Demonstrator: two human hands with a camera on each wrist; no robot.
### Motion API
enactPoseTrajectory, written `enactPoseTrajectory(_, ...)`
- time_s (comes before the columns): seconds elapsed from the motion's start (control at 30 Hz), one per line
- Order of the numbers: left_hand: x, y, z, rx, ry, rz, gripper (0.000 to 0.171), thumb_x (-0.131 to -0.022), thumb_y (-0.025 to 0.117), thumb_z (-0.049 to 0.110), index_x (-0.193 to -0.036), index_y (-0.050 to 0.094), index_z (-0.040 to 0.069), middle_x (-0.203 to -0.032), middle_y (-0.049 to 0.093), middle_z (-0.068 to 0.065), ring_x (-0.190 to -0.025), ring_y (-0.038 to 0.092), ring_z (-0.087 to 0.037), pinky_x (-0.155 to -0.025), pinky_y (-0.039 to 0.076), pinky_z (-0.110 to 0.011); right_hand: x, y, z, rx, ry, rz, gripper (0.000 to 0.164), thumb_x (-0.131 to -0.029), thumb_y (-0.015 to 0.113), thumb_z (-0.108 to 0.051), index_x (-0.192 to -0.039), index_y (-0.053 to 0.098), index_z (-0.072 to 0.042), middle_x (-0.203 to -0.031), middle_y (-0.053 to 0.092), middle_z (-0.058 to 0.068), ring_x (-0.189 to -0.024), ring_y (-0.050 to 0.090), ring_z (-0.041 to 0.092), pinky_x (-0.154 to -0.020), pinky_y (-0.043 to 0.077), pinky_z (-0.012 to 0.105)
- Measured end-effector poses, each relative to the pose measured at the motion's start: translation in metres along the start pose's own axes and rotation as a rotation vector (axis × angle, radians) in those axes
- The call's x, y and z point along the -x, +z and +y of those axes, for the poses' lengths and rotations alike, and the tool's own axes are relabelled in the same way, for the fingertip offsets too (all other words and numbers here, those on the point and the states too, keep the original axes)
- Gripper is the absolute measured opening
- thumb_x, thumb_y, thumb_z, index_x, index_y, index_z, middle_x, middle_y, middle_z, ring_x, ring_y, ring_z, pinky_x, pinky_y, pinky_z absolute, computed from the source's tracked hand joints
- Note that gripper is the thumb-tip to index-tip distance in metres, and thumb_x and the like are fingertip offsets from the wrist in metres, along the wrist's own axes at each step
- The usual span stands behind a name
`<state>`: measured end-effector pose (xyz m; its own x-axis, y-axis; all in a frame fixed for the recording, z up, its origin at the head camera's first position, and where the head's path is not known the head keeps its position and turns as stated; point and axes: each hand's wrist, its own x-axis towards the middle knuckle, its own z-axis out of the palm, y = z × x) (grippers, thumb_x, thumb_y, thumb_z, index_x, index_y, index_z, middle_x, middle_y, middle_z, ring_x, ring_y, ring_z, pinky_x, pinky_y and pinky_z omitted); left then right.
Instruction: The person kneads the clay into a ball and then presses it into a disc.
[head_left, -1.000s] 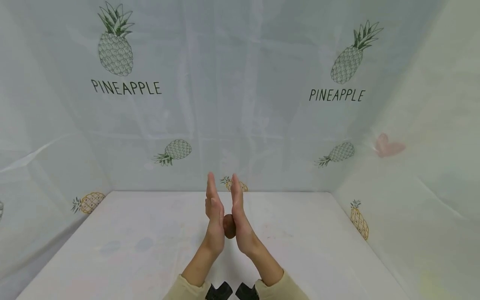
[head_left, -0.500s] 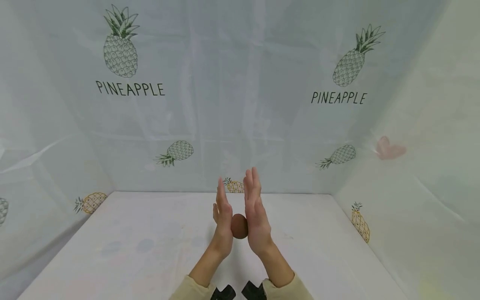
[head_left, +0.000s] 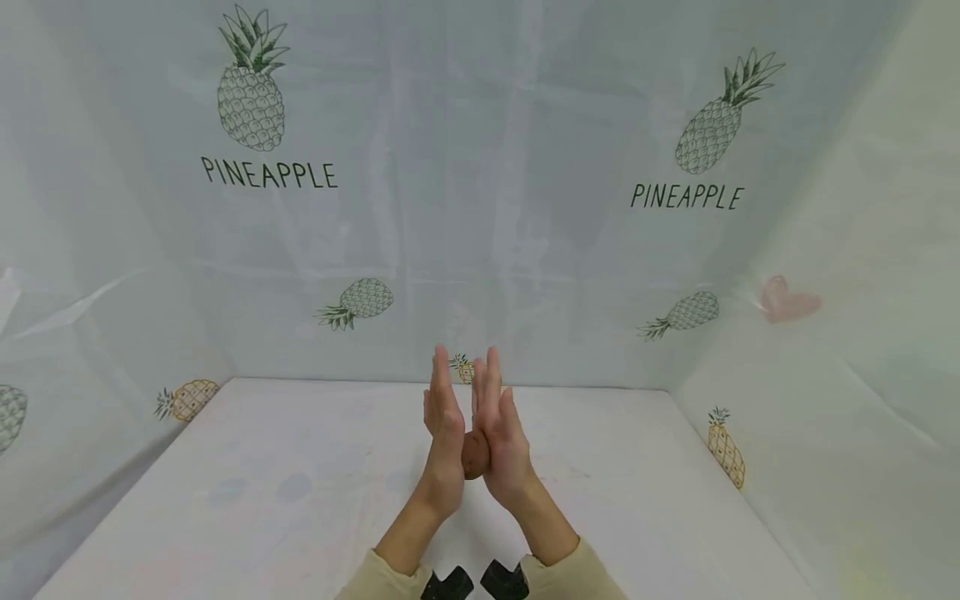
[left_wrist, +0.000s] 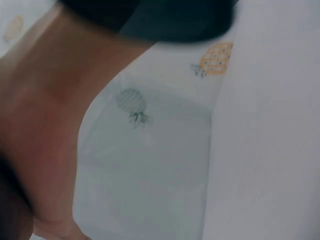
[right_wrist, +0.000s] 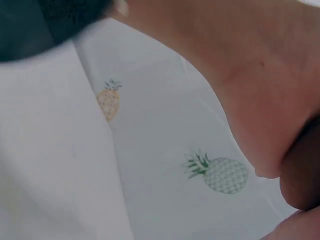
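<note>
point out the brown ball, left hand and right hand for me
Brown ball [head_left: 476, 456]: head view, middle of its visible surface.
Left hand [head_left: 447, 433]: head view, middle of the hand.
Right hand [head_left: 502, 437]: head view, middle of the hand.

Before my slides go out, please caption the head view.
Upright left hand and right hand holding a brown ball between them.

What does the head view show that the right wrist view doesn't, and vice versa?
Only the head view shows the straight fingers of the left hand and right hand, the PINEAPPLE lettering and the pink heart.

Only the right wrist view gives a close-up of the right palm's heel against the brown lump, plus a large blurred dark shape in the upper left corner, too unclear to identify.

Both share the right hand, the brown lump and pineapple prints on a pale sheet.
</note>
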<state>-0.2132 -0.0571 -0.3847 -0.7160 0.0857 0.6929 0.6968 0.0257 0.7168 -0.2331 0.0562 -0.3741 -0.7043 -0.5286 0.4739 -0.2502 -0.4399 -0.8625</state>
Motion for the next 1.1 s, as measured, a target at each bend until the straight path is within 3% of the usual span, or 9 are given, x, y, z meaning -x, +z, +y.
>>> enactPoseTrajectory(0.03, -0.002, -0.003, 0.0, -0.003, -0.012, 0.018, 0.07, -0.11, 0.006, 0.061, -0.169, -0.017, 0.032, -0.175, -0.023, 0.011, -0.159, -0.027, -0.013, -0.119, -0.025, -0.057, 0.0, 0.002, 0.002, 0.026, 0.018, -0.007, 0.061, -0.109, -0.005, -0.06, -0.164, -0.026, -0.044, -0.174, -0.026, -0.008, -0.163, 0.0, 0.01, -0.128, 0.017, 0.043)
enactPoseTrajectory(0.07, -0.004, -0.007, -0.001, -0.007, -0.026, 0.037, 0.072, -0.109, 0.006, 0.065, -0.169, -0.017, 0.034, -0.175, -0.024, 0.01, -0.159, -0.029, -0.015, -0.12, -0.025, -0.059, 0.0, 0.003, 0.003, 0.053, 0.034, -0.015, 0.061, -0.109, -0.006, -0.06, -0.164, -0.026, -0.043, -0.175, -0.024, -0.008, -0.161, -0.024, 0.014, -0.13, -0.005, 0.051)
enactPoseTrajectory(0.1, -0.005, -0.01, -0.001, -0.006, -0.042, 0.059, 0.073, -0.108, 0.007, 0.068, -0.169, -0.017, 0.036, -0.175, -0.024, 0.012, -0.158, -0.03, -0.016, -0.12, -0.025, -0.059, 0.0, 0.005, 0.004, 0.06, 0.051, -0.024, 0.062, -0.109, -0.005, -0.06, -0.165, -0.026, -0.041, -0.175, -0.023, -0.009, -0.16, -0.026, 0.015, -0.124, -0.019, 0.061)
enactPoseTrajectory(0.3, -0.014, -0.034, -0.009, -0.106, -0.076, 0.203, 0.077, -0.107, 0.01, 0.07, -0.17, -0.015, 0.033, -0.176, -0.02, 0.012, -0.16, -0.027, -0.018, -0.119, -0.025, -0.062, 0.003, 0.018, 0.008, 0.078, 0.147, -0.029, 0.064, -0.109, 0.001, -0.064, -0.165, -0.021, -0.044, -0.176, -0.02, -0.008, -0.162, -0.022, 0.02, -0.124, -0.016, 0.068)
enactPoseTrajectory(0.5, -0.017, -0.045, -0.017, -0.208, -0.151, 0.273, 0.069, -0.112, 0.01, 0.056, -0.17, -0.015, 0.03, -0.176, -0.021, 0.011, -0.161, -0.025, -0.017, -0.119, -0.027, -0.062, 0.007, 0.031, 0.004, 0.127, 0.117, -0.02, 0.063, -0.11, 0.001, -0.06, -0.166, -0.02, -0.042, -0.175, -0.022, -0.009, -0.162, -0.021, 0.02, -0.12, -0.02, 0.069)
enactPoseTrajectory(0.63, -0.016, -0.039, -0.018, -0.247, -0.179, 0.229, 0.067, -0.112, 0.01, 0.055, -0.171, -0.012, 0.031, -0.176, -0.017, 0.012, -0.161, -0.024, -0.018, -0.118, -0.025, -0.064, 0.008, 0.031, -0.005, 0.158, 0.015, 0.003, 0.063, -0.111, 0.001, -0.055, -0.168, -0.02, -0.037, -0.175, -0.021, -0.01, -0.161, -0.022, 0.016, -0.118, -0.023, 0.069)
enactPoseTrajectory(0.8, -0.01, -0.013, -0.017, -0.242, -0.158, 0.115, 0.067, -0.112, 0.008, 0.056, -0.172, -0.008, 0.03, -0.178, -0.011, 0.012, -0.163, -0.019, -0.019, -0.119, -0.021, -0.067, 0.01, 0.021, -0.021, 0.169, -0.117, 0.035, 0.062, -0.111, 0.003, -0.048, -0.168, -0.019, -0.037, -0.176, -0.02, -0.009, -0.16, -0.027, 0.018, -0.117, -0.025, 0.069)
enactPoseTrajectory(0.93, -0.002, 0.008, -0.011, -0.147, -0.125, 0.008, 0.065, -0.113, 0.007, 0.053, -0.171, -0.01, 0.03, -0.178, -0.011, 0.007, -0.163, -0.017, -0.026, -0.119, -0.018, -0.068, 0.009, 0.011, -0.031, 0.132, -0.17, 0.091, 0.063, -0.111, 0.005, -0.049, -0.168, -0.017, -0.038, -0.177, -0.017, -0.009, -0.161, -0.025, 0.019, -0.12, -0.023, 0.064)
enactPoseTrajectory(1.1, 0.004, 0.018, -0.002, 0.081, -0.172, -0.005, 0.061, -0.112, 0.008, 0.055, -0.17, -0.007, 0.043, -0.177, -0.011, 0.015, -0.161, -0.02, -0.021, -0.117, -0.014, -0.076, 0.008, 0.004, -0.035, 0.123, -0.187, 0.092, 0.062, -0.111, 0.003, -0.049, -0.168, -0.019, -0.039, -0.176, -0.018, -0.008, -0.162, -0.024, 0.023, -0.122, -0.023, 0.063)
